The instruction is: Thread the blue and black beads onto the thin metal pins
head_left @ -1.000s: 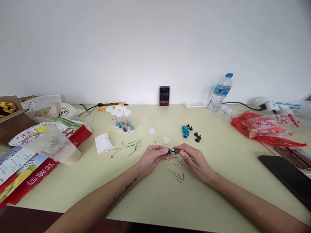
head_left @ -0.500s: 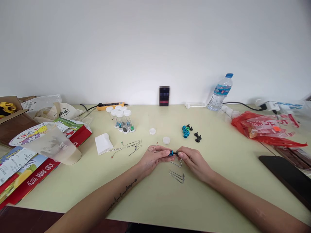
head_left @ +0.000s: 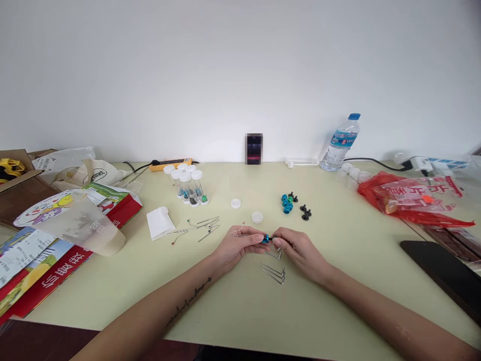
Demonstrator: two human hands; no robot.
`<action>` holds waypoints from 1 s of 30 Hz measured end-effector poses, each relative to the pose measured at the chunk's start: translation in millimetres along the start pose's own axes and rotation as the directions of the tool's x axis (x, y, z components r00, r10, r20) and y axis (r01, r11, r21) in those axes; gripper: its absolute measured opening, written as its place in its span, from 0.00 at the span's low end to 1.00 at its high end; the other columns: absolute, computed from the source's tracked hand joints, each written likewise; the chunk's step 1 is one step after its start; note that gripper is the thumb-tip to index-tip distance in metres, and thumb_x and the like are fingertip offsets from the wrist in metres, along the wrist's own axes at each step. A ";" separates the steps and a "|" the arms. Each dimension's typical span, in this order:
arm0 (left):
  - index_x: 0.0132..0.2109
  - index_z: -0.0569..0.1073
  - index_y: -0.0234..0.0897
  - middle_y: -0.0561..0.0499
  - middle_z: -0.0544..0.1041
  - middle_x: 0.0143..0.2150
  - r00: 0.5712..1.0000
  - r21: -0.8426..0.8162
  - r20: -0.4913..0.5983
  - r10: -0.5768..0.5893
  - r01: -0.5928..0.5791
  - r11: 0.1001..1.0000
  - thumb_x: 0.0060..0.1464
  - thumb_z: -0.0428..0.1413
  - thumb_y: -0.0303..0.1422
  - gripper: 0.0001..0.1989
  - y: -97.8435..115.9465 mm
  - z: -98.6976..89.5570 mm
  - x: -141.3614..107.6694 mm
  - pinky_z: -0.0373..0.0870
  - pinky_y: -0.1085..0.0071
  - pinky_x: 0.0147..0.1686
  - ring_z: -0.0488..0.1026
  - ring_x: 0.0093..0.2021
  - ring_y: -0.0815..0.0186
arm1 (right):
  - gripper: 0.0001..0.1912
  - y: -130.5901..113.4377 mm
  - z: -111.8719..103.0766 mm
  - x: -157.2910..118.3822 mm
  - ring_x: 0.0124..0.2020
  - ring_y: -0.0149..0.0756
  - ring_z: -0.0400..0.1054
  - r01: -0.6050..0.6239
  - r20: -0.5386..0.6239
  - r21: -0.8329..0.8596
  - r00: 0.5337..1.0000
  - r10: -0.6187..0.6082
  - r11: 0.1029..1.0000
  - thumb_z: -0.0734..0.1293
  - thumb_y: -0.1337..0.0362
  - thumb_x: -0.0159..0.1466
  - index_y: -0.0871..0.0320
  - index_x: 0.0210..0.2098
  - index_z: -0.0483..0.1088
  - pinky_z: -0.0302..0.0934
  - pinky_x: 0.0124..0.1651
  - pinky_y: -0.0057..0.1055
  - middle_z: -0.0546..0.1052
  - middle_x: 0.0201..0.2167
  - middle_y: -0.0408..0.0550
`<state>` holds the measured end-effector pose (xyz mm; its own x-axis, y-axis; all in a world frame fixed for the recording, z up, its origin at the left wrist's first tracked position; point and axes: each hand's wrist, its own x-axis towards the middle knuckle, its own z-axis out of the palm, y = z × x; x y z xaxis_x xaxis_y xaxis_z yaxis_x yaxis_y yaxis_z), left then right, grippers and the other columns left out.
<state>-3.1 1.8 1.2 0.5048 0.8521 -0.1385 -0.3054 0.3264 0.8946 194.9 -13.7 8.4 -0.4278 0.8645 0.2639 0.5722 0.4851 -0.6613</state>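
My left hand (head_left: 238,244) pinches a small blue knurled nut (head_left: 265,238) between thumb and fingers. A thin wire piece with a tiny red end (head_left: 243,223) sticks out from the same hand. Close against it, my right hand (head_left: 300,250) is closed on a black screw (head_left: 272,239), whose shank lines up with the nut; whether the thread is engaged I cannot tell. Below the hands lie several L-shaped hex keys (head_left: 276,273), and one more hex key (head_left: 275,254) shows partly under the fingers. Further off are blue nuts (head_left: 287,205) and loose black screws (head_left: 306,215).
Clear tubes with white caps (head_left: 186,185) stand at the left back, near thin wire pieces (head_left: 203,227) and a white packet (head_left: 160,223). Two white caps (head_left: 257,217) lie ahead. A cup (head_left: 93,225), water bottle (head_left: 340,143), red bag (head_left: 409,200) and black phone-like slab (head_left: 443,273) flank the area.
My right fingers have shifted slightly around the black screw, and less of it shows beside the blue nut. My left hand stays almost still.
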 end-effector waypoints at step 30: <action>0.38 0.76 0.29 0.40 0.78 0.39 1.000 0.007 -0.012 0.001 -0.001 1.000 0.42 0.63 0.37 0.18 0.8 0.4 0.4 0.71 0.67 0.41 0.76 0.36 0.61 | 0.13 1.5 2.2 -1.2 0.21 0.30 0.56 -0.021 -0.046 0.022 0.999 0.022 1.000 0.56 0.53 0.66 0.55 0.37 0.64 0.53 0.25 0.27 0.68 0.23 0.41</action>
<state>-2.9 2.2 2.0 0.4951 0.8570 -0.1430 -0.2996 0.3228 0.8978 194.8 -14.3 5.6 -0.3822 0.8802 0.2814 0.5657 0.4637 -0.6818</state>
